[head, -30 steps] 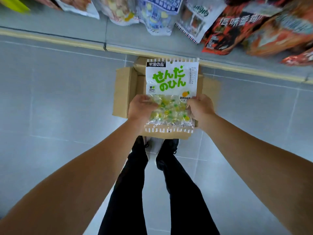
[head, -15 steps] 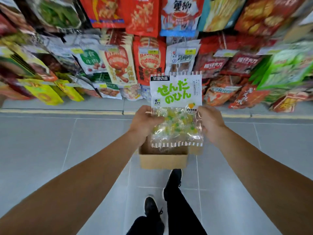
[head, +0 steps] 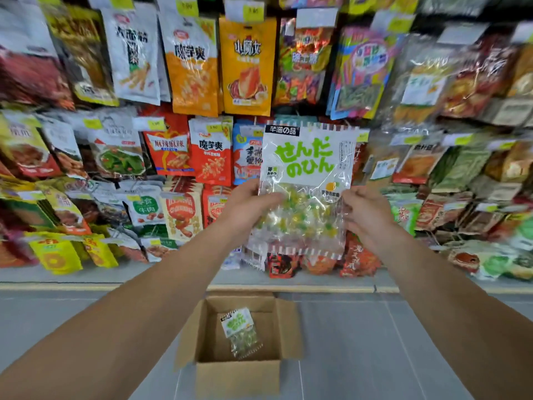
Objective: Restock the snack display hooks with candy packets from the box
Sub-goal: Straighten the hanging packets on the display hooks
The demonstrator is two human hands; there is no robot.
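I hold a candy packet [head: 306,180] upright in front of the snack display; it is white on top with green lettering and clear below, full of yellow and green sweets. My left hand [head: 248,207] grips its left edge and my right hand [head: 364,210] grips its right edge. Below on the floor stands the open cardboard box [head: 239,373]. One more candy packet [head: 240,332] of the same kind lies flat inside it.
The snack display [head: 196,82] fills the wall ahead with rows of hanging packets and yellow price tags. Its lowest row ends at a grey base ledge [head: 115,277] with a yellow strip. Grey floor tiles [head: 375,342] surround the box.
Both hands have lifted the candy packet up from the box to the level of the hanging rows. The view has swung up from the floor to the display, and the box now shows below.
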